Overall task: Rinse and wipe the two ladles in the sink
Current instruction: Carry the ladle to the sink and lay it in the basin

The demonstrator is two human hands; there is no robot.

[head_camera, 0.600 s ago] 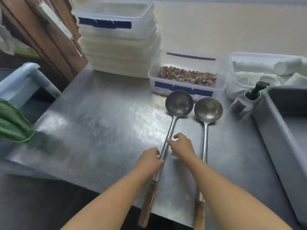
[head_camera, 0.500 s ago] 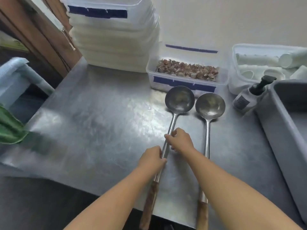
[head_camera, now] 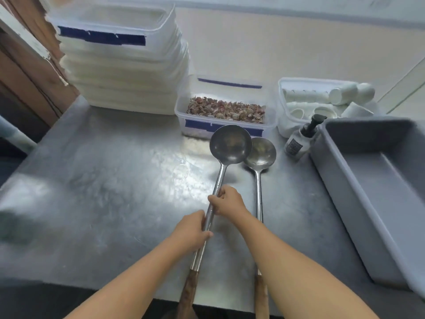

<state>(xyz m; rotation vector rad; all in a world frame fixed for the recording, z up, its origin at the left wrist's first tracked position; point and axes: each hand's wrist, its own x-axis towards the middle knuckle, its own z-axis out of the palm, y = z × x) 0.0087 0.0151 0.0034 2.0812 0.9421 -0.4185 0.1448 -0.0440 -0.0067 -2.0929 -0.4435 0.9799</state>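
Observation:
Two long steel ladles with wooden handles are over the steel counter (head_camera: 103, 192). Both hands hold the left ladle (head_camera: 230, 143) by its shaft: my left hand (head_camera: 192, 230) grips it lower down, my right hand (head_camera: 227, 202) grips it a little higher. Its bowl is raised and overlaps the bowl of the right ladle (head_camera: 261, 154), which lies flat on the counter under my right forearm. Both wooden handle ends stick out past the counter's front edge.
A grey tub (head_camera: 377, 194) fills the right side. A pump bottle (head_camera: 299, 139) stands beside it. Behind the ladles are a clear box of reddish peelings (head_camera: 226, 111), a box of white cups (head_camera: 322, 100) and a stack of white containers (head_camera: 122, 65).
The left ladle has come up off the counter, its bowl now overlapping the right ladle's bowl. Both hands keep their grip on its shaft. The view has shifted left.

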